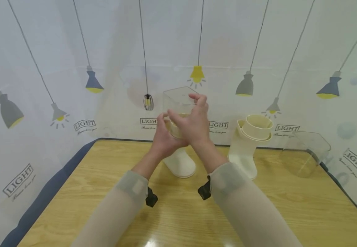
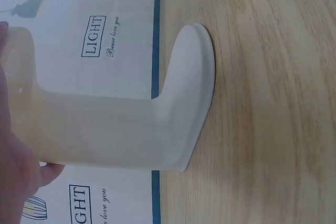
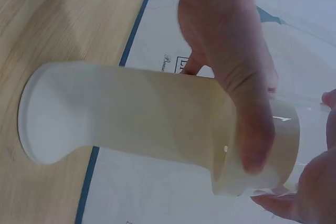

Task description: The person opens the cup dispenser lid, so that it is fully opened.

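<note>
A cream-coloured dispenser stand (image 1: 179, 164) with a curved foot stands upright on the table. A clear container (image 1: 175, 97) sits over its round collar. My left hand (image 1: 167, 141) grips the stand around the collar; in the right wrist view its thumb lies across the collar (image 3: 286, 153). My right hand (image 1: 195, 125) holds the lower part of the clear container with curled fingers, just above the left hand. Both hands hide much of the place where the container and collar meet. Only a part of the left hand (image 2: 18, 166) appears in the left wrist view.
To the right stands a second cream stand (image 1: 243, 156) with an open round collar. Farther right, another clear container (image 1: 305, 156) is on the wooden table (image 1: 104, 178). A printed cloth backdrop (image 1: 113, 79) rises behind the table's dark edge.
</note>
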`<state>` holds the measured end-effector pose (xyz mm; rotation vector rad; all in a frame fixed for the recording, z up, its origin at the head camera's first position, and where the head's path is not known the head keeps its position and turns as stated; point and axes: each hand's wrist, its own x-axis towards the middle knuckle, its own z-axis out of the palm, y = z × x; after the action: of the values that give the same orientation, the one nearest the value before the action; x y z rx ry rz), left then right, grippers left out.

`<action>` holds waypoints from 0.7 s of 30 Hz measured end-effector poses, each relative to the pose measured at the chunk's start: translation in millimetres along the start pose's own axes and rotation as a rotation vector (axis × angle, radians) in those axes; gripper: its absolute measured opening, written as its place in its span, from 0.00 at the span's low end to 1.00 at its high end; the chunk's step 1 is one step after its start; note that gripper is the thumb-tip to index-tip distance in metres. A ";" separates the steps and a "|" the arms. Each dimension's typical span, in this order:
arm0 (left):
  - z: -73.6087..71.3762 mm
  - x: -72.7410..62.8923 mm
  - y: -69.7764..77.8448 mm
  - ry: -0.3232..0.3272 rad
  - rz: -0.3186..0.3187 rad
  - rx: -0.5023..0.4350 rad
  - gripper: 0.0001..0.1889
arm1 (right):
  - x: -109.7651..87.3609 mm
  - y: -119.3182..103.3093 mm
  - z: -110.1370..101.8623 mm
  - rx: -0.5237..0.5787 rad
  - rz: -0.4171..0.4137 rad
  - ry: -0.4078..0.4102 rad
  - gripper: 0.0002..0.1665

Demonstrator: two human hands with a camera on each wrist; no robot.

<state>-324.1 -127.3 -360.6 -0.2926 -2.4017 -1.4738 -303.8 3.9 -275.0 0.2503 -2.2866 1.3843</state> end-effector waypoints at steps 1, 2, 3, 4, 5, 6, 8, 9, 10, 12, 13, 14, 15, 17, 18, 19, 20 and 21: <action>0.2 0.0 -0.4 -0.003 0.002 0.004 0.68 | -0.5 0.0 0.3 -0.017 -0.005 -0.001 0.53; 0.4 0.3 -0.7 -0.007 0.005 0.007 0.68 | -1.0 -0.2 0.3 -0.032 -0.010 0.000 0.53; 0.5 0.5 -1.3 -0.008 0.006 0.008 0.68 | -0.8 -0.2 0.0 -0.040 -0.016 0.004 0.53; 0.7 0.8 -1.8 -0.009 0.010 0.008 0.68 | -0.4 -0.2 -0.5 -0.037 -0.018 0.011 0.53; 0.9 1.4 -2.2 -0.009 0.015 0.009 0.68 | 0.1 -0.1 -1.1 -0.026 -0.017 0.018 0.53; 1.1 1.6 -2.4 -0.009 0.017 0.008 0.68 | 0.7 -0.1 -1.7 -0.007 -0.013 0.025 0.52; 0.6 2.4 -2.2 -0.006 0.021 0.003 0.68 | 1.7 -1.2 -3.0 0.033 0.007 0.025 0.52; 0.5 2.4 -2.3 -0.008 0.021 0.002 0.69 | 1.8 -1.5 -3.6 0.043 0.016 0.021 0.52; 0.4 2.4 -1.9 -0.013 0.022 0.002 0.69 | 1.6 -1.8 -4.0 0.043 0.020 0.011 0.52; 0.2 2.3 -1.6 -0.018 0.025 -0.003 0.69 | 1.0 -2.2 -4.6 0.028 0.018 -0.003 0.52; 0.1 2.3 -1.6 -0.018 0.026 -0.004 0.69 | 1.0 -2.6 -4.9 0.024 0.019 -0.005 0.52; -0.1 2.4 -1.6 -0.018 0.031 -0.003 0.69 | 1.2 -3.1 -5.0 0.030 0.016 -0.003 0.52; -0.3 2.3 -1.4 -0.017 0.033 -0.001 0.69 | 1.5 -3.7 -5.0 0.040 0.012 0.000 0.52; -0.9 2.5 -1.3 -0.012 0.038 0.001 0.68 | 1.9 -5.6 -4.6 0.076 0.022 0.008 0.52; -1.2 2.5 -1.1 -0.012 0.038 0.002 0.68 | 1.4 -6.6 -4.3 0.086 0.032 0.008 0.52; -1.5 2.4 -1.2 -0.017 0.035 0.004 0.68 | 0.4 -7.4 -3.8 0.081 0.034 0.006 0.52; -1.8 2.0 -1.2 -0.024 0.031 0.004 0.68 | -1.0 -8.4 -3.7 0.069 0.031 0.002 0.52; -2.1 1.9 -1.3 -0.031 0.030 0.002 0.69 | -2.3 -9.0 -3.5 0.044 0.026 -0.002 0.52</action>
<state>-326.0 -129.7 -360.1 -0.3520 -2.4117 -1.4637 -297.5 2.4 -267.6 0.2366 -2.2703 1.4490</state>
